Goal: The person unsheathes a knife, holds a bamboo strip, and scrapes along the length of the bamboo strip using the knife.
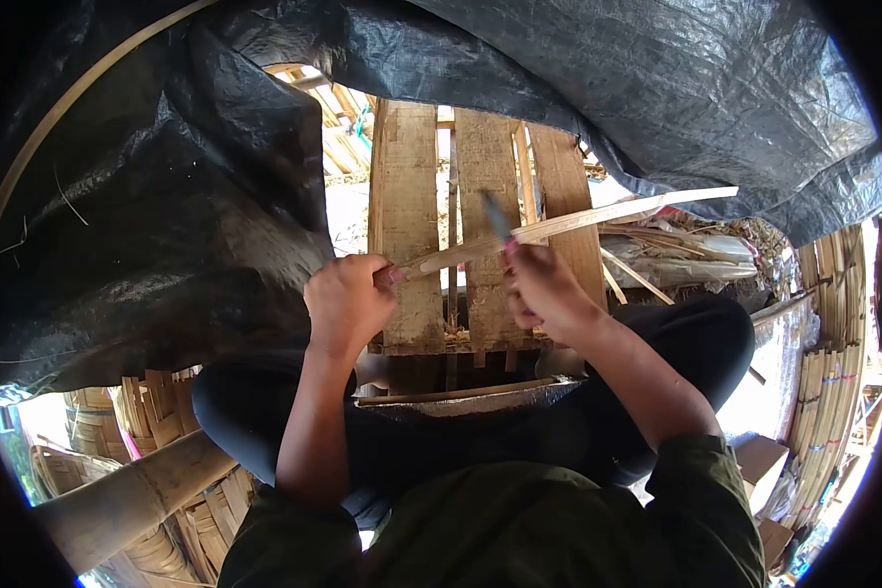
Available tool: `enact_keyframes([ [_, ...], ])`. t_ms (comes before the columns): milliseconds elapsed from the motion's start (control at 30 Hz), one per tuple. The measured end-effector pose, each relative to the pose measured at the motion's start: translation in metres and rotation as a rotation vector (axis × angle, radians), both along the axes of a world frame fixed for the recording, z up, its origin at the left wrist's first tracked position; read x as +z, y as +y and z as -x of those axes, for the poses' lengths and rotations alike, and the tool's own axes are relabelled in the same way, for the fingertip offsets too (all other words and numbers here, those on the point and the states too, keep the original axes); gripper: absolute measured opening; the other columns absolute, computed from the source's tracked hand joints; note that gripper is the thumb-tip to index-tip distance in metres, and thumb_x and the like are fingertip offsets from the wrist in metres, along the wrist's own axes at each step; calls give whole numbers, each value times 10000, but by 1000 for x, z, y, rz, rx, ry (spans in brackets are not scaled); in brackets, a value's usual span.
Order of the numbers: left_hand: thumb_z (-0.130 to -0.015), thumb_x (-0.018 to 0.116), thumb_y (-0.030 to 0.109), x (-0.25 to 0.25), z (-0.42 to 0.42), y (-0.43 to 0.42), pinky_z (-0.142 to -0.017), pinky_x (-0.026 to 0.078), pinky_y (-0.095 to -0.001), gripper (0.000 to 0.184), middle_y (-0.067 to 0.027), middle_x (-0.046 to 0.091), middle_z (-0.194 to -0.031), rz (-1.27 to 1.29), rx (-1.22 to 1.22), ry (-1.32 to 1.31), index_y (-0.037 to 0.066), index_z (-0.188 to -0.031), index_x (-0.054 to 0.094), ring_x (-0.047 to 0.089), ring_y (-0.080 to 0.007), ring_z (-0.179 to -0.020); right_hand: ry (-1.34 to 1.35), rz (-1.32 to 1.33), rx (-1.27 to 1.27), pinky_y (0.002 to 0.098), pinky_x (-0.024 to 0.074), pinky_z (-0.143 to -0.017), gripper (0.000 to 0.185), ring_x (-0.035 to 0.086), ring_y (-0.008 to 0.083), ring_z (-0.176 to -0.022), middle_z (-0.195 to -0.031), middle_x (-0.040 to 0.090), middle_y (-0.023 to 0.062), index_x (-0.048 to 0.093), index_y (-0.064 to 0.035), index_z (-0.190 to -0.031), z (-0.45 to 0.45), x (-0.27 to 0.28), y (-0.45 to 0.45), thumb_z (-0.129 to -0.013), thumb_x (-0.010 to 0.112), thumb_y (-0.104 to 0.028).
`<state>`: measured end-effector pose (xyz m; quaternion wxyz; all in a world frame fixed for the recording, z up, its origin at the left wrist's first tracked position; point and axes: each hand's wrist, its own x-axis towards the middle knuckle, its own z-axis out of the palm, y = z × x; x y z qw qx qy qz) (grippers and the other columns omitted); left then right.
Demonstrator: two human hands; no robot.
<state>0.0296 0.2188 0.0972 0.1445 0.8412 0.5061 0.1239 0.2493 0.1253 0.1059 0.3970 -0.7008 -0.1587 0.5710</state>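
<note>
A long, pale bamboo strip (598, 216) slants across in front of me, its far end reaching up to the right. My left hand (350, 299) is closed around the strip's near end. In my right hand (551, 294) is a knife (497, 214), its dark blade pointing up and away and somewhat blurred. The blade crosses the strip near its middle; whether it touches the wood I cannot tell. Beneath both hands lies a bench of wooden planks (407, 196) with gaps between them.
Black plastic sheeting (598, 69) hangs over the far side and the left. Split bamboo pieces (686, 257) are heaped right of the planks. Bundled bamboo strips (823, 392) stand at the far right. A thick bamboo pole (137, 500) and woven bamboo (206, 519) are at lower left.
</note>
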Motion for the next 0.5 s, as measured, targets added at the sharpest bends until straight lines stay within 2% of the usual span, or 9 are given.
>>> enact_keyframes([
  [33, -827, 725, 232, 2, -1, 0, -608, 507, -448, 118, -132, 675, -703, 4, 7, 3, 130, -772, 745, 667, -355, -685, 101, 1, -130, 251, 284, -400, 230, 309, 68, -471, -701, 409, -26, 446, -109, -1076, -5, 2, 0, -1091, 357, -321],
  [100, -825, 725, 232, 4, -2, 1, -610, 508, -450, 119, -132, 675, -705, 14, 9, 12, 128, -770, 744, 667, -357, -686, 37, -66, -258, 266, 290, -401, 244, 313, 77, -469, -706, 415, -20, 453, -97, -1101, -9, -12, -4, -1089, 356, -321],
  [233, -833, 734, 231, 0, -1, 1, -646, 513, -445, 102, -136, 690, -751, -4, -6, 20, 134, -807, 758, 672, -355, -728, -103, 58, 3, 272, 290, -406, 255, 340, 77, -481, -701, 393, -21, 485, -102, -1081, 10, 6, -11, -1068, 424, -349],
  [300, -839, 736, 217, 3, -1, -2, -670, 514, -440, 85, -135, 701, -789, 24, -14, 11, 138, -838, 765, 675, -348, -761, 330, 12, 191, 275, 302, -413, 256, 359, 78, -494, -708, 395, -23, 488, -99, -1046, -4, 10, -8, -1058, 452, -352],
  [333, -839, 735, 218, 8, -3, -1, -670, 515, -437, 84, -132, 702, -787, 51, 18, 37, 141, -839, 767, 676, -347, -755, 165, -25, -18, 276, 296, -411, 266, 369, 78, -506, -710, 391, -24, 478, -94, -1011, -1, 8, -9, -1056, 451, -354],
  [367, -839, 733, 219, 11, -3, -1, -669, 516, -433, 83, -129, 702, -784, 75, 53, 62, 144, -839, 769, 676, -347, -750, 172, -20, -20, 276, 296, -411, 266, 369, 78, -506, -710, 391, -24, 478, -94, -1011, -8, -9, -14, -1056, 451, -354],
  [433, -836, 738, 220, 10, -4, -3, -661, 516, -428, 89, -124, 699, -767, 48, 47, 52, 137, -841, 770, 676, -347, -734, 270, -303, -464, 280, 301, -417, 244, 367, 79, -507, -708, 387, -22, 464, -107, -989, -28, -52, -25, -1062, 433, -338],
  [467, -833, 743, 223, 8, -4, -5, -657, 515, -428, 95, -125, 698, -762, 46, 36, 56, 131, -840, 769, 674, -347, -729, -27, -47, -416, 280, 308, -432, 213, 357, 80, -508, -695, 373, -23, 459, -126, -985, -11, -24, -17, -1077, 406, -311],
  [500, -830, 749, 226, 6, -5, -5, -654, 513, -428, 103, -125, 697, -758, 41, 24, 57, 126, -840, 767, 673, -348, -725, -30, -57, -415, 280, 308, -432, 213, 357, 80, -508, -695, 373, -23, 459, -126, -985, 1, -21, -15, -1077, 406, -311],
])
